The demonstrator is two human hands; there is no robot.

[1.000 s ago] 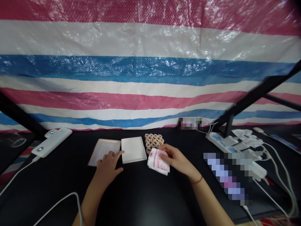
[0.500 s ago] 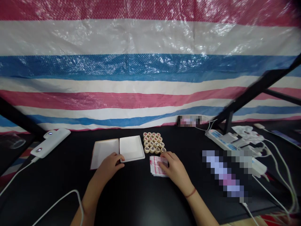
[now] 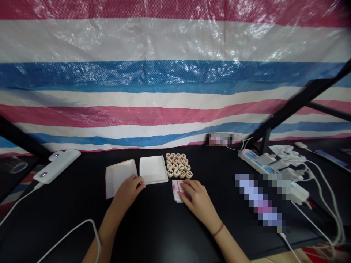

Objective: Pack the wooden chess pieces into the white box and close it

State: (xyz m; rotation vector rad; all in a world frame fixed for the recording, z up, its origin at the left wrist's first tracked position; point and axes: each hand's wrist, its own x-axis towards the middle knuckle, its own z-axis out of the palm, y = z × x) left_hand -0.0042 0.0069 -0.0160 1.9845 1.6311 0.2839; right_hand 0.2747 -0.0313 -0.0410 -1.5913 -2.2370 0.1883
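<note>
My left hand (image 3: 131, 189) has its thumb and index finger closed on the near-left corner of a shallow white box (image 3: 153, 170). Under and beyond that hand lies the box lid (image 3: 120, 177), white inside with a brownish edge, turned slightly askew. My right hand (image 3: 197, 197) rests with fingers apart over a folded white sheet with red lines (image 3: 177, 190), covering its right part. Just beyond the sheet, round Chinese chess pieces (image 3: 179, 166) stand in a tight square block, red characters on the far rows and dark ones on the near rows.
A white power strip (image 3: 56, 166) with a cable lies left; another with plugs (image 3: 270, 170) stands right. Nearby is a blurred-out phone-like device (image 3: 259, 201), with another (image 3: 219, 139) at the back. A striped tarp (image 3: 164, 117) hangs behind the black table (image 3: 153, 226).
My right hand has slid left over the folded sheet, covering more of it. The lid has turned a little, and a gap has opened between it and the white box.
</note>
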